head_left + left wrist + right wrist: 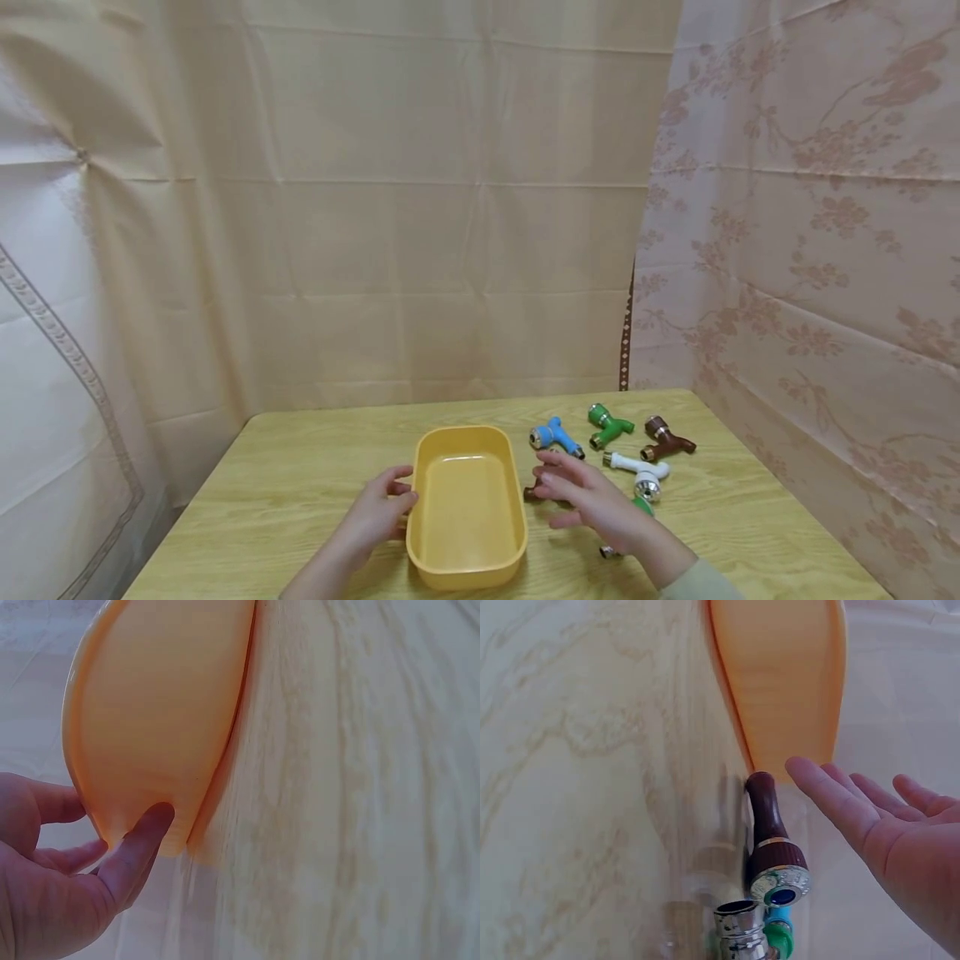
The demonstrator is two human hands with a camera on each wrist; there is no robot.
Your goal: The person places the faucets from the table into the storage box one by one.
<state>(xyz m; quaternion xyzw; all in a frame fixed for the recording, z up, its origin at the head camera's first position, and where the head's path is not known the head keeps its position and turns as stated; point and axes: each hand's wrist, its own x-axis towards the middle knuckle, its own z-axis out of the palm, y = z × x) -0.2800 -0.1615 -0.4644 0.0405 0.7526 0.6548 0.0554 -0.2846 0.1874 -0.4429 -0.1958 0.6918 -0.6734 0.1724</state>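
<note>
A yellow plastic bin [468, 512] stands on the table in front of me. My left hand [378, 510] is at its left wall; in the left wrist view the fingers touch the outer side near the end, without wrapping round it. To the right of the bin, my right hand [588, 498] hovers with spread fingers and holds nothing. Beneath those fingers lies a dark brown tap [769, 817], partly hidden in the head view. A green tap [643, 505] with a chrome end is mostly covered by the right wrist.
More taps lie on the right half of the wooden table [300, 467]: a blue one [557, 437], a green one [611, 427], a brown one [666, 440] and a white one [637, 468]. Curtains [450, 208] hang behind and at both sides.
</note>
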